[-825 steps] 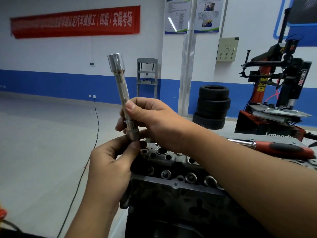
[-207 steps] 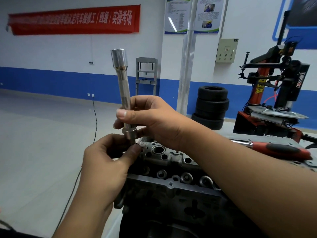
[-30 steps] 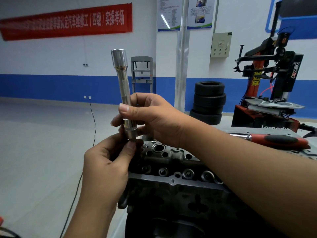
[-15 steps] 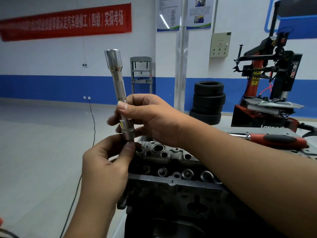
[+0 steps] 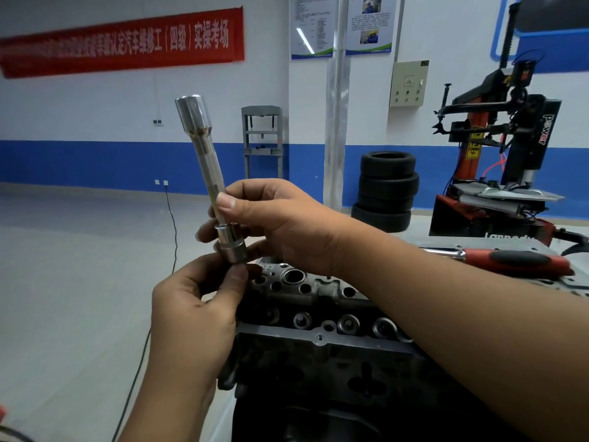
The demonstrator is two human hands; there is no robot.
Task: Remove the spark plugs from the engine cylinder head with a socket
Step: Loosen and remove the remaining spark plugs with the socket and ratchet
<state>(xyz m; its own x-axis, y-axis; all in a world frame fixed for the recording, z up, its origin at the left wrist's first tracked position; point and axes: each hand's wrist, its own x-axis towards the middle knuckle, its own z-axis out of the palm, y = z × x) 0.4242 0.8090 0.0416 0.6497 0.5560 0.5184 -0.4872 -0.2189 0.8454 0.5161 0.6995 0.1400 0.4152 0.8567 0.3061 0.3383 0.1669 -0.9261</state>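
A long chrome socket (image 5: 204,173) stands nearly upright left of the frame's centre, wide end up, leaning slightly left, its short collar at the bottom. Below it, at lower centre, sits the dark cylinder head (image 5: 318,317), round bores along its top.

Both forearms are bare with no sleeves showing, and the left hand (image 5: 194,311) and right hand (image 5: 280,224) wear no gloves, rings or watch.

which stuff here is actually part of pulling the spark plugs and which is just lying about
Part of the job:
- long socket, gripped by the right hand, its lower end pinched by the left hand
- cylinder head
- red-handled ratchet, lying behind the head

Just lying about:
- stacked tyres
- tyre machine
- red banner
- floor cable
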